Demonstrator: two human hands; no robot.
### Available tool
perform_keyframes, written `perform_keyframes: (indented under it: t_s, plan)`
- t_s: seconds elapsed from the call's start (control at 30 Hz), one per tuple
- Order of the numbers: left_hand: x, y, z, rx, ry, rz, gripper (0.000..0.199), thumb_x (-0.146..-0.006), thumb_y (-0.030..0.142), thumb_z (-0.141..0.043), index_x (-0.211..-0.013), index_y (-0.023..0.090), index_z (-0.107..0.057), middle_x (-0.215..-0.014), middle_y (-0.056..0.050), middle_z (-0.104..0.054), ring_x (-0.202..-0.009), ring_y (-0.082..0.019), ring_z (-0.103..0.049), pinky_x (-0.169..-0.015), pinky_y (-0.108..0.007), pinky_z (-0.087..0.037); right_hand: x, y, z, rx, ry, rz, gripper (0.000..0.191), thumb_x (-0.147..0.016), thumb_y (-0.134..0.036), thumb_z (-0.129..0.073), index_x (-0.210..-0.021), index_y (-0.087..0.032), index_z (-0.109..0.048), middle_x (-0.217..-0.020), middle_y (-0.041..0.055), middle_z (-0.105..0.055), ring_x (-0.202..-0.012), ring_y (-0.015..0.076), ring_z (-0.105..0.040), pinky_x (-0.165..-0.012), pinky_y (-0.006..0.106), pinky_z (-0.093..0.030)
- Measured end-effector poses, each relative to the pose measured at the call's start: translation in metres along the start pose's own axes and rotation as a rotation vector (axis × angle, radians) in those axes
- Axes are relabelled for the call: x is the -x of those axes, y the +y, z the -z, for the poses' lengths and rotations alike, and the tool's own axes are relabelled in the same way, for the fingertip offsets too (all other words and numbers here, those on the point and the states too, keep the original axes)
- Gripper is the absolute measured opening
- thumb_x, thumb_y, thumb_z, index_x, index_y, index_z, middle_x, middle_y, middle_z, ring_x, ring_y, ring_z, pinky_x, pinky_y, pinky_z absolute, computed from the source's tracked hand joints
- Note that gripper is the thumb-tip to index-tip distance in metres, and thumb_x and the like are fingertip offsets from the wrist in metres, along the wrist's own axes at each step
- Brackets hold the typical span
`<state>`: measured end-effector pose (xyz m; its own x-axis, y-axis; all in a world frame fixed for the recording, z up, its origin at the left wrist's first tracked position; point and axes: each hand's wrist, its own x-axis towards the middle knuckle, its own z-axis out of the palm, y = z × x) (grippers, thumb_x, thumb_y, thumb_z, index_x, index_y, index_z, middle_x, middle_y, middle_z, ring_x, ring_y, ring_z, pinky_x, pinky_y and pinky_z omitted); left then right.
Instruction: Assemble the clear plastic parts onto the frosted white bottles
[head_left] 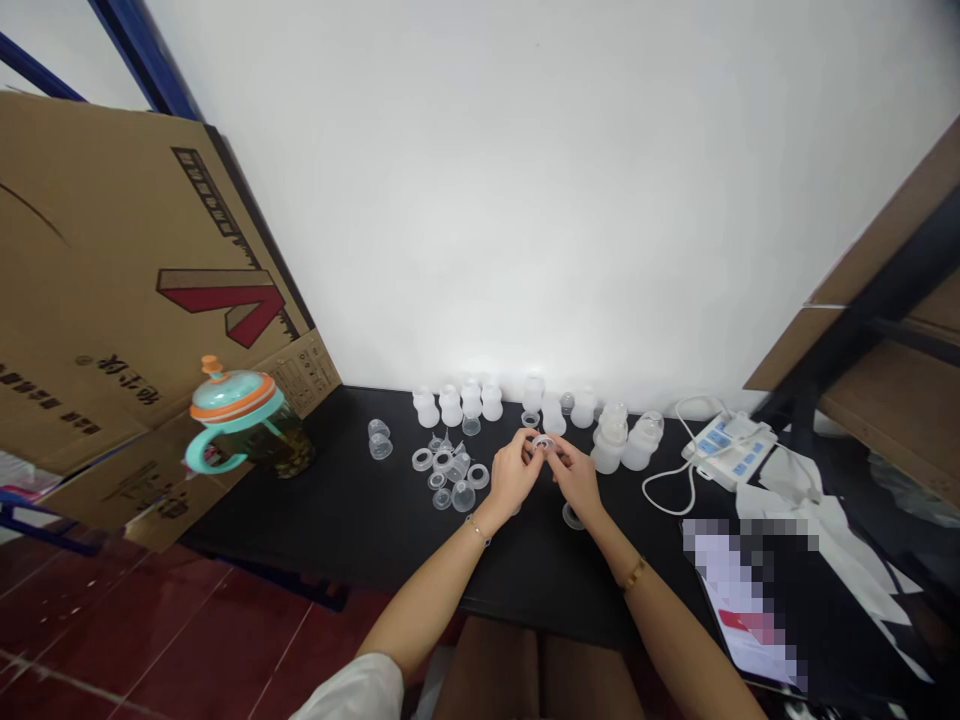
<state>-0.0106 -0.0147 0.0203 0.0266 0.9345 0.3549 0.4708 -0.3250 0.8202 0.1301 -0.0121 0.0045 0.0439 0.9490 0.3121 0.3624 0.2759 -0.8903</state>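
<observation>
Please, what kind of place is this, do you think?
It looks like a small workroom or storage room: a large cardboard carton leans by a blue metal rack, and clear plastic parts lie on a black table.

Your left hand (512,478) and right hand (576,475) cover most of the clear ring (541,442) between them, so its exact shape can't be told. Printed sheet (739,600) at lower right is pixelated, unreadable. Cardboard carton (112,300) gets cut off by the left edge.

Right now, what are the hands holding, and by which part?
The left hand and right hand hold a small clear plastic ring between them, pinched by its rim.
</observation>
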Motion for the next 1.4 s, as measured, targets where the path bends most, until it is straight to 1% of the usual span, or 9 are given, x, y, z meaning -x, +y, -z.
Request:
perform_keyframes:
  t_s: [0.2,0.27,0.4,0.47,0.63,0.73,0.9,1.17,1.4]
  plan:
    - [0.0,-0.001,0.0,-0.008,0.008,0.003,0.018,-0.094,0.035,-0.057,-0.107,0.024,-0.064,-0.078,0.003,-0.069,-0.065,-0.013,-0.063,-0.065,-0.023,-0.043,0.001,0.003,-0.002,0.015,-0.011,-0.005,0.049,-0.093,-0.047,-0.05,-0.122,-0.016,-0.074,-0.057,-0.0005,-0.062,-0.048,0.0161,-0.054,-0.051,0.027,-0.041]
    - [0.0,0.0,0.002,-0.034,0.004,-0.005,0.02,-0.095,0.035,-0.056,-0.109,0.025,-0.066,-0.077,0.003,-0.069,-0.064,-0.013,-0.062,-0.064,-0.023,-0.042,0.001,0.003,-0.002,0.028,0.001,0.004,0.05,-0.093,-0.048,-0.049,-0.123,-0.017,-0.074,-0.063,0.0014,-0.067,-0.05,0.0167,-0.056,-0.053,0.028,-0.044]
    - [-0.001,0.002,0.004,-0.114,0.014,-0.042,0.026,-0.097,0.035,-0.053,-0.113,0.026,-0.071,-0.079,0.002,-0.07,-0.066,-0.013,-0.061,-0.065,-0.024,-0.043,0.002,0.001,-0.003,0.021,0.028,0.024,0.049,-0.093,-0.049,-0.051,-0.126,-0.018,-0.07,-0.085,0.0061,-0.075,-0.055,0.0166,-0.06,-0.055,0.028,-0.047]
    - [-0.001,0.002,0.004,-0.122,0.015,-0.049,0.027,-0.096,0.035,-0.053,-0.114,0.026,-0.071,-0.082,0.001,-0.071,-0.066,-0.013,-0.061,-0.066,-0.024,-0.043,0.002,0.0,-0.003,0.014,0.028,0.023,0.046,-0.092,-0.049,-0.052,-0.122,-0.019,-0.071,-0.088,0.0063,-0.076,-0.053,0.016,-0.06,-0.054,0.028,-0.047]
    - [-0.002,-0.004,-0.001,0.015,0.003,-0.029,0.027,-0.092,0.031,-0.06,-0.117,0.024,-0.065,-0.095,0.0,-0.075,-0.07,-0.013,-0.066,-0.068,-0.024,-0.048,0.001,0.002,-0.003,-0.045,0.036,-0.015,0.043,-0.09,-0.047,-0.055,-0.119,-0.019,-0.068,-0.094,0.0071,-0.076,-0.051,0.0147,-0.058,-0.052,0.028,-0.047]
    - [-0.002,-0.007,-0.003,0.064,-0.008,-0.009,0.024,-0.09,0.029,-0.062,-0.113,0.024,-0.063,-0.096,0.0,-0.076,-0.076,-0.014,-0.07,-0.07,-0.025,-0.05,0.001,0.006,-0.005,-0.05,0.033,-0.013,0.04,-0.09,-0.047,-0.055,-0.117,-0.02,-0.067,-0.098,0.0077,-0.076,-0.055,0.0153,-0.06,-0.052,0.028,-0.05]
    - [-0.002,-0.007,-0.003,0.076,-0.016,-0.006,0.021,-0.089,0.026,-0.062,-0.11,0.024,-0.061,-0.093,0.0,-0.077,-0.078,-0.015,-0.072,-0.07,-0.025,-0.051,0.002,0.007,-0.006,-0.023,0.035,-0.003,0.035,-0.09,-0.046,-0.056,-0.113,-0.022,-0.066,-0.097,0.0068,-0.077,-0.058,0.0159,-0.062,-0.053,0.027,-0.051]
    - [-0.001,-0.005,-0.002,0.047,-0.01,0.004,0.017,-0.089,0.027,-0.062,-0.105,0.024,-0.058,-0.087,0.002,-0.075,-0.074,-0.015,-0.07,-0.067,-0.024,-0.047,0.002,0.005,-0.005,0.011,0.044,0.007,0.034,-0.09,-0.046,-0.055,-0.11,-0.021,-0.066,-0.093,0.0064,-0.076,-0.053,0.0145,-0.059,-0.05,0.026,-0.047]
    - [0.0,-0.002,0.0,-0.018,0.0,0.021,0.016,-0.09,0.029,-0.062,-0.105,0.025,-0.059,-0.086,0.003,-0.073,-0.071,-0.014,-0.068,-0.066,-0.024,-0.044,0.001,0.007,-0.005,0.027,0.041,0.011,0.032,-0.091,-0.045,-0.055,-0.109,-0.021,-0.066,-0.092,0.0061,-0.076,-0.055,0.0157,-0.06,-0.049,0.026,-0.046]
